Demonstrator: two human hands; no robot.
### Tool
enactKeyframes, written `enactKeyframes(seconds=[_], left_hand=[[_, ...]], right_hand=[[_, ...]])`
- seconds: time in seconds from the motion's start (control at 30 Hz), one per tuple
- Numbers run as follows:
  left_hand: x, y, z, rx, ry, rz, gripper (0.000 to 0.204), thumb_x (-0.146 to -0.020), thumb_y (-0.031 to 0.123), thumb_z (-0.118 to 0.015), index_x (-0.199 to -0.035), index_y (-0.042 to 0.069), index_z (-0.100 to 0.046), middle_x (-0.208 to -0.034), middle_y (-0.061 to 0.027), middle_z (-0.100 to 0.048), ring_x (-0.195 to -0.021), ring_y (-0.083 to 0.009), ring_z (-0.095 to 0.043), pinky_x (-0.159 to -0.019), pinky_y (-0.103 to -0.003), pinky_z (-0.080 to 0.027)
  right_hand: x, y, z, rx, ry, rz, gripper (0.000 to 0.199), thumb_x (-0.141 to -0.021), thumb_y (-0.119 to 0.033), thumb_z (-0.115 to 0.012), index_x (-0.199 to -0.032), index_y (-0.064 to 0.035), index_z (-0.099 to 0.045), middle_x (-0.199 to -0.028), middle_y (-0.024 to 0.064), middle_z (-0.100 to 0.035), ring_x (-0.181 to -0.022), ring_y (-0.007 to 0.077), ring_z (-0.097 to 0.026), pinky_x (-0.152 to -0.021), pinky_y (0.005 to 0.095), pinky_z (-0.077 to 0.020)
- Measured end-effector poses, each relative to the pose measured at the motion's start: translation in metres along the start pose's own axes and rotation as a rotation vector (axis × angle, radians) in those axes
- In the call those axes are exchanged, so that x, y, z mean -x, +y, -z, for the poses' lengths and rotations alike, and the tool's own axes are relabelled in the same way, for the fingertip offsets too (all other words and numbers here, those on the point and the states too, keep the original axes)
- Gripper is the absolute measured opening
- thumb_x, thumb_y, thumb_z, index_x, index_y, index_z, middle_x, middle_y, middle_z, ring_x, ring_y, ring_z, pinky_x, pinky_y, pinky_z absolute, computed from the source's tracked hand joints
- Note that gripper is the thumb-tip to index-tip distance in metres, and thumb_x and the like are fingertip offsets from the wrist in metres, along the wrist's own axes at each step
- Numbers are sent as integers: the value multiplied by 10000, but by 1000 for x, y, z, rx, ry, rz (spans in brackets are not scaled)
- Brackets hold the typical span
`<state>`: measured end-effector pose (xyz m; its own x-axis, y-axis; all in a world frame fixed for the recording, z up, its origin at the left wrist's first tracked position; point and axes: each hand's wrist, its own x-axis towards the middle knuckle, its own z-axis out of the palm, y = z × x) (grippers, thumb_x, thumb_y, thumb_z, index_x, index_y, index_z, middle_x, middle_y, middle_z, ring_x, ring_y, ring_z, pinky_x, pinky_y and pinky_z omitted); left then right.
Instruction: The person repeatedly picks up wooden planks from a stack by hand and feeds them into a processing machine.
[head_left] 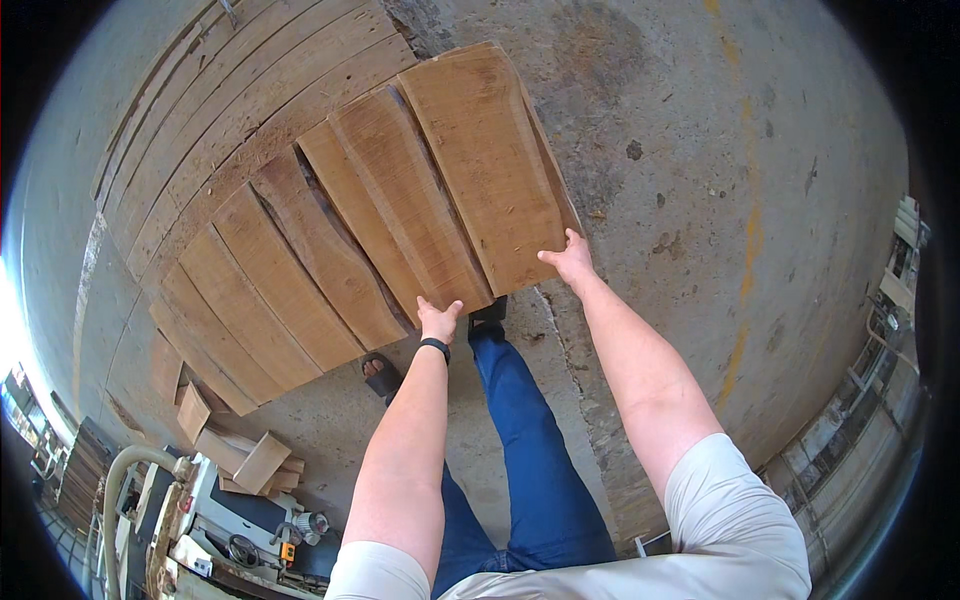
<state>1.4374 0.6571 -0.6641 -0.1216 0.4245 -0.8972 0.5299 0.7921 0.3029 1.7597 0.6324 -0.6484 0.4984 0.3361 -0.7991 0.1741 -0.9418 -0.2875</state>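
Both hands grip the near end of a wide wooden plank (485,165), left hand (437,321) at one corner, right hand (571,258) at the other, above planks stacked on the concrete floor (720,200).

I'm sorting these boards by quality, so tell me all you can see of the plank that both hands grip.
The plank is a wide, light-brown rough-sawn wooden slab with wavy natural edges. It lies rightmost, overlapping the neighbouring board. The left hand and right hand grip its near end.
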Motion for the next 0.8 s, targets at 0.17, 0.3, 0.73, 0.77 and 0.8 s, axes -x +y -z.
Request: enactKeyframes(seconds=[0.17,0.3,0.73,0.77,0.8], left_hand=[[3,-13,21,-54,39,-26,884,-797,273,-816,-1466,-43,-332,-1421,-266,-458,-1303,-364,-494,-1065,-420,-433],[48,30,-1,-388,-18,-144,485,-821,233,-775,-1158,-79,-619,-1135,-245,-636,-1110,-372,-601,-966,-418,-477],[154,70,227,-659,246,-485,388,-931,236,-574,-1250,14,-566,-1213,-211,-626,-1111,-388,-613,-932,-465,-507],[166,67,248,-706,242,-478,366,-932,240,-571,-1218,11,-571,-1196,-222,-640,-1089,-394,-625,-915,-479,-512],[178,65,271,-709,206,-453,349,-932,237,-572,-1199,12,-568,-1160,-233,-651,-1061,-404,-634,-903,-488,-515]], right_hand=[[21,0,2,24,-91,9,855,-679,-321,-879,-1382,1,-513,-1339,203,-565,-1289,320,-518,-1094,397,-413],[48,16,29,94,-278,62,587,-739,-332,-835,-1192,4,-672,-1094,171,-686,-1081,325,-647,-984,390,-480],[203,-29,98,318,343,459,346,-856,-185,-693,-1190,-98,-671,-1123,111,-657,-1084,342,-601,-926,434,-492],[219,-25,108,368,336,426,353,-856,-179,-687,-1197,-90,-663,-1130,108,-657,-1106,336,-594,-937,438,-485],[235,-20,117,390,331,404,348,-857,-183,-685,-1192,-90,-663,-1134,111,-656,-1107,338,-594,-941,443,-485]])
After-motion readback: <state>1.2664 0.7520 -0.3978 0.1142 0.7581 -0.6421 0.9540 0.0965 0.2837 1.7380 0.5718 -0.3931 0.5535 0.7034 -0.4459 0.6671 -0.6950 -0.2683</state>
